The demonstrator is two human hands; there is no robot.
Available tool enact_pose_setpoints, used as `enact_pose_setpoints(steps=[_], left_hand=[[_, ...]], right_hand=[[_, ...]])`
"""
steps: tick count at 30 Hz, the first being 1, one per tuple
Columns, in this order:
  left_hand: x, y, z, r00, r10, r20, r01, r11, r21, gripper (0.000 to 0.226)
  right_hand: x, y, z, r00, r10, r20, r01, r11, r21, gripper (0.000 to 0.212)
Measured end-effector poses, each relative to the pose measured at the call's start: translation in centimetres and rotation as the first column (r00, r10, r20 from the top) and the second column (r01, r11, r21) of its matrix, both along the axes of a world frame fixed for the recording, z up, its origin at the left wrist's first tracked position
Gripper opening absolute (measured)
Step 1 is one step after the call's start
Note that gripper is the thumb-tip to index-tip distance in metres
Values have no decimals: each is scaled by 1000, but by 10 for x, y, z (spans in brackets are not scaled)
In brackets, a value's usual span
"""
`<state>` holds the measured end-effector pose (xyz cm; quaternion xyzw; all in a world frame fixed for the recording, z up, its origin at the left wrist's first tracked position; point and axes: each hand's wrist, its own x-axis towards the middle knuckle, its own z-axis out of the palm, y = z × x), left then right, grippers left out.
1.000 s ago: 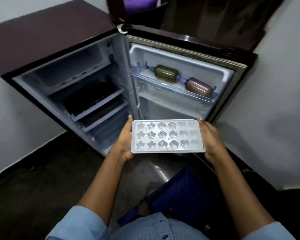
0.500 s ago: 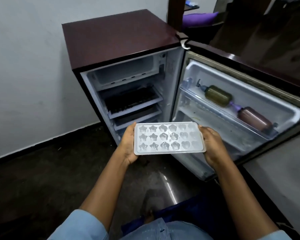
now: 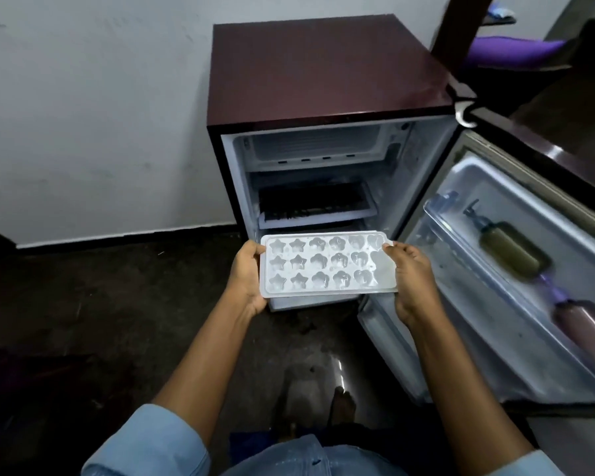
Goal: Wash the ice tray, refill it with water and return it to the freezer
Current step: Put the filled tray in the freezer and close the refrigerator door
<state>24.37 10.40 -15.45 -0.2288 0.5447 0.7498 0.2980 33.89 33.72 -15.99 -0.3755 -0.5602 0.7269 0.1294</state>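
Note:
A white ice tray (image 3: 327,264) with star, flower and heart moulds is held level in front of a small maroon fridge (image 3: 323,70). My left hand (image 3: 246,274) grips its left end, my right hand (image 3: 411,276) grips its right end, thumbs on top. The fridge door (image 3: 516,269) stands open to the right. The freezer compartment (image 3: 315,146) sits at the top of the fridge interior, open and above the tray. Whether the moulds hold water I cannot tell.
Two bottles, one olive (image 3: 510,252) and one brownish (image 3: 588,329), lie in the door shelf. A dark shelf (image 3: 313,204) sits below the freezer. A white wall (image 3: 93,115) is to the left, dark floor (image 3: 100,321) below. A purple cushion (image 3: 516,49) shows at top right.
The view has swung so the fridge now faces me more squarely. Both hands have kept hold of the tray, which now sits lower against the fridge opening.

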Motion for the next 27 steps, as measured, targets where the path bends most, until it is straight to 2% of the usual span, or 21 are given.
enact_pose_setpoints(steps=[2,4,7,12,17,22,27], left_hand=[[-8,4,0,999,44,-15,-44,999,-23,41],[-16,11,-2,995,97,-37,-99,994,-45,38],[-25,20,-3,986,161,-51,-164,985,-57,34],[-39,33,-3,970,222,-96,-227,973,-51,30],[-60,42,-5,951,293,-96,-297,954,-37,19],[-89,53,-15,941,324,-98,-330,943,-48,24],[-118,62,-33,940,327,-96,-332,942,-52,21]], right_hand=[[-16,7,-1,999,39,2,-39,999,-24,5],[-32,18,-4,996,84,7,-84,996,-26,12],[-53,32,-3,991,135,-9,-135,990,-25,8],[-85,47,4,983,181,-24,-181,983,-41,13],[-110,59,-3,990,138,-22,-139,987,-77,4],[-135,65,-18,994,104,-28,-106,988,-109,30],[-160,72,-38,996,65,-59,-70,992,-101,28]])
